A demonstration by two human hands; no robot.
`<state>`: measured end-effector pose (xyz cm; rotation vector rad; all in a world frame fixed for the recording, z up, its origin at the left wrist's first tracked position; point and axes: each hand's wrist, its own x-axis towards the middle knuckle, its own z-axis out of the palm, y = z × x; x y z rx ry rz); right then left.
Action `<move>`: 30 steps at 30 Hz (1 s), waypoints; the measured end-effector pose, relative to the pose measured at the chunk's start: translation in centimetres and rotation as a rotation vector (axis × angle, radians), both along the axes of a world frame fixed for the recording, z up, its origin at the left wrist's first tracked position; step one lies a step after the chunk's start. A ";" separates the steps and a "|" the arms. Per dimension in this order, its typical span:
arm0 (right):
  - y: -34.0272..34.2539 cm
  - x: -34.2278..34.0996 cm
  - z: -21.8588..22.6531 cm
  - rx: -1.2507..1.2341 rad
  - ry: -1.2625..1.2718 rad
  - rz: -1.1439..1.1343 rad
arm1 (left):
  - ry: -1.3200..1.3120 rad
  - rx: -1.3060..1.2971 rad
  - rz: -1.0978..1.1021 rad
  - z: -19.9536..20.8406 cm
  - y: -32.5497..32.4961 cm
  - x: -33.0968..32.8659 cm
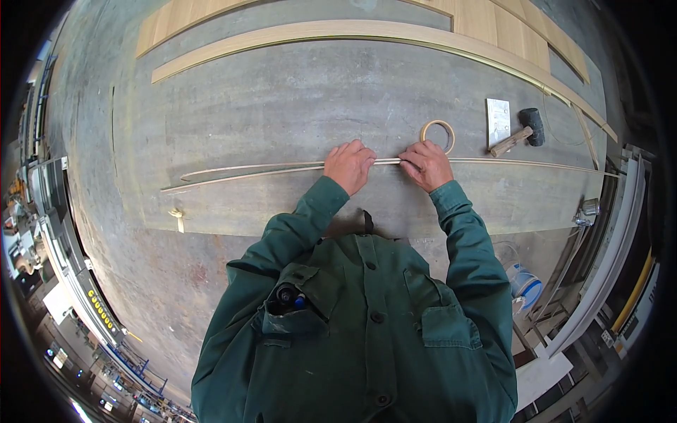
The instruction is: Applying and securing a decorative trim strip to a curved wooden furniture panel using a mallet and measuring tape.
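Two or more long thin wooden strips [268, 171] run side by side across the grey table in front of me. Toward the left their ends spread apart; between my hands they lie close together. My left hand [348, 166] is closed round the strips left of the middle. A short way to its right, my right hand [427, 166] pinches the same strips between thumb and fingers. Just beyond my right hand lies a roll of yellowish tape [424, 134], partly hidden by the fingers.
Right of the tape lie a metal plate [498, 121] and a black-headed mallet [534, 127]. Long wooden boards [317, 29] span the table's far side. A metal cup-shaped container [589, 208] stands near the right edge, a blue-and-white bucket [525, 285] below it. A small yellowish scrap [178, 215] lies front left.
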<state>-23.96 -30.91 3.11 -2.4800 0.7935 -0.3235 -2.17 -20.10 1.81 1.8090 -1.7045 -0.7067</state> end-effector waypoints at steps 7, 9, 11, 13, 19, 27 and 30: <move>0.4 1.0 -0.2 -0.007 -0.026 0.008 | 0.002 0.007 -0.001 -0.1 0.1 0.0; 0.6 1.4 -0.2 -0.007 -0.035 0.004 | 0.000 0.010 0.000 -0.1 0.1 0.0; 0.8 1.7 -0.2 0.022 -0.037 -0.021 | -0.001 0.012 0.001 -0.1 0.1 0.0; 0.8 1.9 -0.5 0.045 -0.038 -0.030 | 0.005 0.020 -0.001 -0.1 0.1 0.0; 1.1 3.2 -0.9 0.091 -0.041 -0.069 | 0.006 -0.001 0.013 -0.1 0.0 0.0; 1.4 3.3 -1.1 0.088 -0.024 -0.100 | 0.000 0.041 0.014 0.0 0.3 0.0; 1.5 3.3 -1.1 0.093 -0.028 -0.112 | 0.000 0.036 0.015 0.2 0.4 0.1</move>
